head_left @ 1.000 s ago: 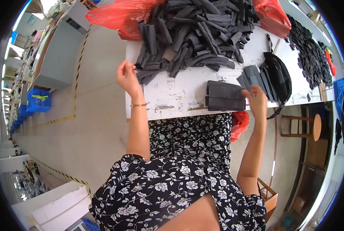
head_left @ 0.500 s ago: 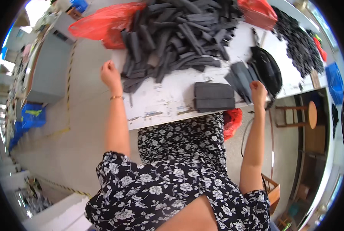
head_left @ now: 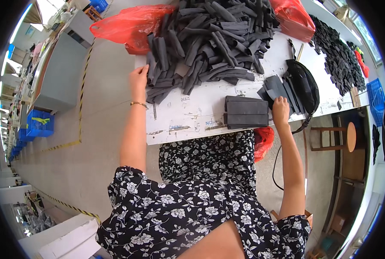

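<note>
A big heap of dark grey foam strips (head_left: 205, 39) covers the far part of the white worktable (head_left: 188, 116). My left hand (head_left: 139, 77) lies at the heap's left edge, fingers touching the outermost strips. My right hand (head_left: 281, 107) rests on the table beside a neat stack of flat grey pieces (head_left: 246, 112) and touches a fan of flat grey pieces (head_left: 277, 88) just beyond it. Whether either hand grips a piece is not clear.
A black pouch (head_left: 303, 84) lies right of the fan. Red plastic bags (head_left: 130, 23) sit at the table's far left and far right (head_left: 293, 17), another red bag (head_left: 263, 140) under the table. Black pieces (head_left: 337, 56) pile further right. A round stool (head_left: 345, 136) stands at the right.
The view has swung a little. My left hand has moved closer to the heap's edge; my right hand stays by the flat pieces near the stack.
</note>
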Demonstrator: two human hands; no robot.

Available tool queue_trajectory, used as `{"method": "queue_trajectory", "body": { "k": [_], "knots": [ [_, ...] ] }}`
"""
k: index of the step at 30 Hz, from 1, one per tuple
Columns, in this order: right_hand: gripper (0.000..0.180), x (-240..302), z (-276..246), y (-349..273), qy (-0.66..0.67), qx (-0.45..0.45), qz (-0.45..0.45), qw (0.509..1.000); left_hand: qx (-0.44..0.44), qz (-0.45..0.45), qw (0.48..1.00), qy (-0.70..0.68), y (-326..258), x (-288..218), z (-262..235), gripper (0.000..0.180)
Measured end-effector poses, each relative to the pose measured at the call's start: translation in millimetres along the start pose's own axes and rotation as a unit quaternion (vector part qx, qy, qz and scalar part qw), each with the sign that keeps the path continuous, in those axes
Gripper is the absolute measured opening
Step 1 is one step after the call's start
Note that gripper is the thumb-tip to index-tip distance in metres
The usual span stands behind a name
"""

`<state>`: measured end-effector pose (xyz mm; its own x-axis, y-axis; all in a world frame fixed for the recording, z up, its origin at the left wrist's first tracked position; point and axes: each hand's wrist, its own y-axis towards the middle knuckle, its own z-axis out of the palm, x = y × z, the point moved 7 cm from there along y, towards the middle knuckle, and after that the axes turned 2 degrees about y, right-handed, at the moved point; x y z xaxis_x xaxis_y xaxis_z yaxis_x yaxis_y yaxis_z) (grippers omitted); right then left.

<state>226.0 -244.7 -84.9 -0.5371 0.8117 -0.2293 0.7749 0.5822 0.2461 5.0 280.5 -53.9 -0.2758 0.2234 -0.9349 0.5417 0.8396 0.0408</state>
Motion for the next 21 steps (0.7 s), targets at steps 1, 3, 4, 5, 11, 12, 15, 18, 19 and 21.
{"method": "queue_trajectory", "body": {
  "k": [1, 3, 4, 5, 11, 12, 15, 18, 19, 21],
  "knots": [
    [0.01, -7, 1, -2, 0.029, 0.006, 0.001, 1.0, 0.033, -0.022, 0.99, -0.132, -14, -12, 10, 0.029],
    [0.017, -17, -12, 0, 0.128, 0.022, 0.029, 0.991, 0.058, -0.051, 0.967, -0.241, -37, -29, 16, 0.025],
    [0.015, -25, -12, -2, 0.141, 0.006, 0.029, 0.99, 0.065, -0.05, 0.957, -0.278, -46, -38, 24, 0.025],
    [0.014, -34, -12, -5, 0.153, -0.009, 0.031, 0.988, 0.069, -0.048, 0.956, -0.281, -58, -46, 32, 0.025],
    [0.03, 39, -199, 14, 0.401, -0.273, -0.004, 0.875, 0.07, -0.025, 0.926, -0.37, -123, -89, 75, 0.024],
    [0.035, 61, -222, 13, 0.39, -0.267, -0.035, 0.88, 0.096, -0.025, 0.926, -0.365, -137, -105, 92, 0.024],
    [0.044, 129, -283, 9, 0.295, -0.317, -0.226, 0.873, 0.164, -0.014, 0.921, -0.353, -165, -127, 115, 0.025],
    [0.025, 155, -245, -4, 0.21, -0.178, -0.362, 0.891, 0.174, 0.003, 0.947, -0.27, -155, -130, 120, 0.022],
    [0.018, 169, -211, -15, 0.135, -0.035, -0.429, 0.893, 0.183, -0.025, 0.919, -0.349, -148, -127, 120, 0.02],
    [0.007, 168, -189, -37, 0.125, -0.009, -0.464, 0.877, 0.184, -0.047, 0.886, -0.423, -143, -131, 111, 0.018]
  ]
}}
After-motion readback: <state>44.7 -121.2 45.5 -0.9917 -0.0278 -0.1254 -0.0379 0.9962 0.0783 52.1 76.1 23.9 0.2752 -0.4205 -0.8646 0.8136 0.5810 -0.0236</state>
